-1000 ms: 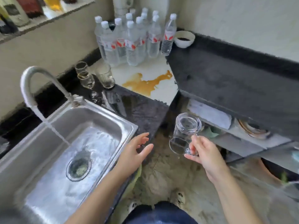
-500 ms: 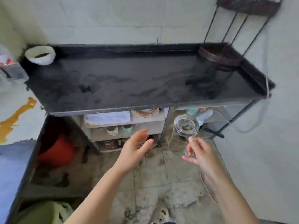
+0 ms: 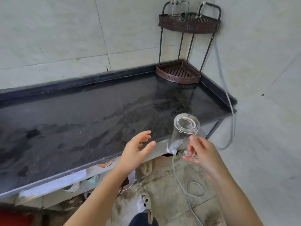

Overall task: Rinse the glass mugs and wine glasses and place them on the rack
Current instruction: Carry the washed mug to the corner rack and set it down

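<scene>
Clear glass, wet: the glass mug [image 3: 182, 136] hangs upside down, base tilted toward the wall, over the front edge of the black counter [image 3: 97, 111]. Your right hand [image 3: 203, 154] pinches it low by the handle; your left hand [image 3: 136, 149] floats beside it, fingers spread, holding nothing. The corner rack [image 3: 189, 23] stands well apart at the far corner, its top tier already carrying glassware, its lower tier [image 3: 178, 74] bare. Bring the left hand under the rim as a guard. Keep the mug inverted. Aim for the lower tier and set the rim flat on the slats before letting go.
</scene>
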A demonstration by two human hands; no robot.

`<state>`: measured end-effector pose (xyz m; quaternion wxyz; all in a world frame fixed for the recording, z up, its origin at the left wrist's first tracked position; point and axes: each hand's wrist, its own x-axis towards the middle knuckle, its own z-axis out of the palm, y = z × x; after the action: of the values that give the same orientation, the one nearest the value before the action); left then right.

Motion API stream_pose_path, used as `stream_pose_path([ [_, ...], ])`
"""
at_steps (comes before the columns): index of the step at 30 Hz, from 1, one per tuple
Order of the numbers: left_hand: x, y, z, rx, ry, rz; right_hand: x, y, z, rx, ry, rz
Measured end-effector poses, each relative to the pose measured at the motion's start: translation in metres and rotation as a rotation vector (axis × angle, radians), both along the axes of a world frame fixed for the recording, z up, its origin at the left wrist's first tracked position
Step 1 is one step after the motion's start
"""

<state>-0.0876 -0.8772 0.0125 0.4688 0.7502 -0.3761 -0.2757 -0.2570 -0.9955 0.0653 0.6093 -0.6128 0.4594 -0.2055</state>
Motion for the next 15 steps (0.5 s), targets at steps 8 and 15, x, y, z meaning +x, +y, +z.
stream_pose_path([
  [8,0.086,-0.146,0.030,-0.017,-0.045,-0.091,0.075,-0.135,0.037,-0.058,-0.018,-0.046],
  [15,0.139,-0.280,0.078,-0.100,-0.116,-0.123,0.119,-0.268,0.117,-0.123,-0.167,0.025],
])
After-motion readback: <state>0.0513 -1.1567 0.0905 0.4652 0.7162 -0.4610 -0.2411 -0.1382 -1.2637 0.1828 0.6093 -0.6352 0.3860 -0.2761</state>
